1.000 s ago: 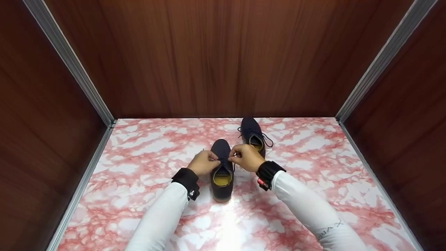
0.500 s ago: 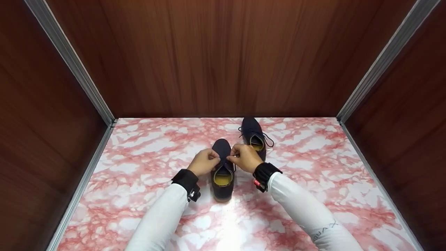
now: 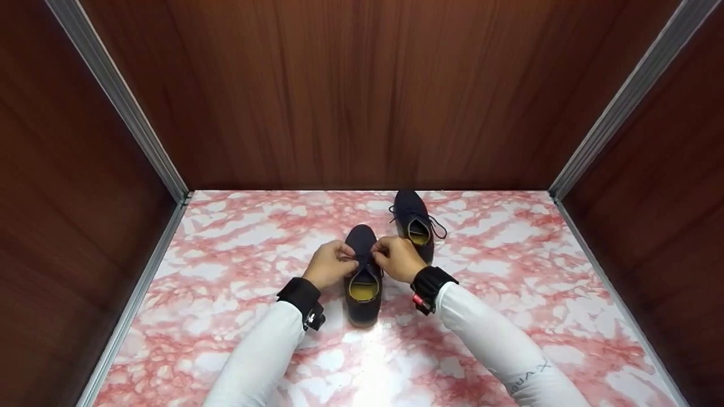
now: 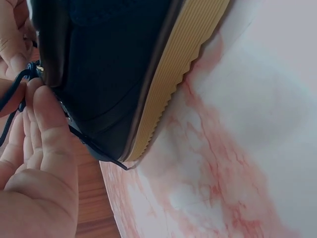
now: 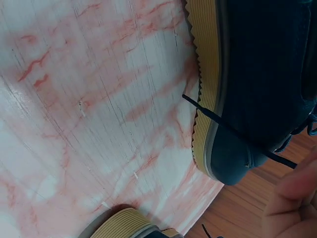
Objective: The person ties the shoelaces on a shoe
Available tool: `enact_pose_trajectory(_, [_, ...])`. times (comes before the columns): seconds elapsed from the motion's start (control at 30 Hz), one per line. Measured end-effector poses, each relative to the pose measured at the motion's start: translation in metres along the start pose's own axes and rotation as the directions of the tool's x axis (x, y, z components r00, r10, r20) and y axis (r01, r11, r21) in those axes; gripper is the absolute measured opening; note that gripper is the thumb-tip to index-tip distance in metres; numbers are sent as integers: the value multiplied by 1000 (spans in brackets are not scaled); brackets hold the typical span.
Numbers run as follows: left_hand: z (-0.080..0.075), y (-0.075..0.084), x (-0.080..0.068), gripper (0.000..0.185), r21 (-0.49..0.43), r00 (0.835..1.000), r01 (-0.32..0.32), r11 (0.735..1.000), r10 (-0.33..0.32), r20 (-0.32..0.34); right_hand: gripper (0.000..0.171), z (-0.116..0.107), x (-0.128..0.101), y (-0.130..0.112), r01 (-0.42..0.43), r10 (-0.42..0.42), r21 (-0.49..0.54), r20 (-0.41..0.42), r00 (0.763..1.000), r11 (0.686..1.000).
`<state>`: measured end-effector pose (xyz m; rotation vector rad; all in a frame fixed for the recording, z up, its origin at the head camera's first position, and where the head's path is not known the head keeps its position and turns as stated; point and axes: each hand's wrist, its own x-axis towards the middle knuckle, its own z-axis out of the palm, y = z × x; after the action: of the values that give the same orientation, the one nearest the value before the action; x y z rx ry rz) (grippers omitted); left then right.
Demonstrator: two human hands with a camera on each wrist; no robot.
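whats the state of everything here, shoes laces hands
near shoe: upright on the marble surface, toe pointing away, lace not yet tied
lace: loose, pinched from both sides over the near shoe's tongue
left hand: fingers curled, pinching the lace
right hand: fingers curled, pinching the lace
far shoe: upright, untouched, its own laces lying loose over its sides

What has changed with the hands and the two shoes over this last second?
Very little. The left hand and right hand still pinch the laces over the near shoe, and have shifted only slightly. The near shoe and the far shoe stay put on the marbled surface.
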<state>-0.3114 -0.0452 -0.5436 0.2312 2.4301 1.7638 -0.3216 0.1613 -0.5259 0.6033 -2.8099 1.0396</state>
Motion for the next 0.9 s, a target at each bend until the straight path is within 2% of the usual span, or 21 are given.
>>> enact_pose_trajectory(0.33, [2,-3,1,13,8,999,-32,999,33,-27,12,-1,-4,7,42,-46,-43,-91,995,998])
enact_pose_trajectory(0.5, [2,-5,1,9,18,998,-64,998,65,-26,6,0,-3,6,-5,7,19,-114,993,1000])
enact_pose_trajectory(0.63, [1,-7,1,9,18,996,-78,997,78,-30,14,1,-2,4,-59,67,78,-101,993,995])
enact_pose_trajectory(0.77, [1,-7,1,9,4,996,-78,997,79,-30,21,3,-1,3,-80,87,70,-106,991,994])
enact_pose_trajectory(0.9, [1,-6,0,9,8,996,-84,996,84,-33,21,5,0,2,-76,80,33,-143,986,997])
